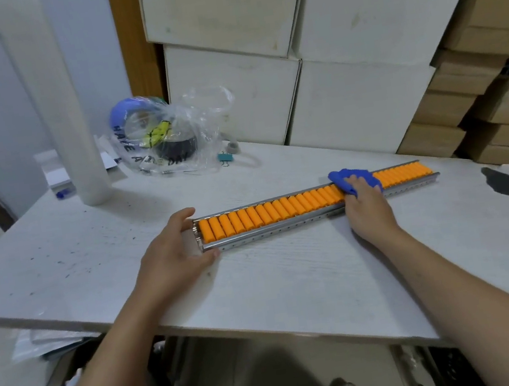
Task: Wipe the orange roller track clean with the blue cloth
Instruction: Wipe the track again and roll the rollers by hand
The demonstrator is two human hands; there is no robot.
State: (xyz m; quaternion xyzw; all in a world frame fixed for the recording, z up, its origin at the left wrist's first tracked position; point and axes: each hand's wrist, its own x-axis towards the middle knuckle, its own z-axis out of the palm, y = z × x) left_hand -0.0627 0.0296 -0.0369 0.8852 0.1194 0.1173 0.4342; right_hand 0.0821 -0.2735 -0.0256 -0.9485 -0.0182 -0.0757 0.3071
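Observation:
A long metal track of orange rollers lies across the white table, running from centre left to upper right. My left hand clasps the track's near left end, thumb on the far rail and fingers on the front rail. My right hand presses a crumpled blue cloth down on the rollers about two thirds along the track. The cloth covers a few rollers; the rollers under it are hidden.
A clear plastic bag holding tape rolls sits at the back left, beside a tall roll of wrap and a teal binder clip. White boxes and brown cartons stand behind the table. A dark stain marks the right side.

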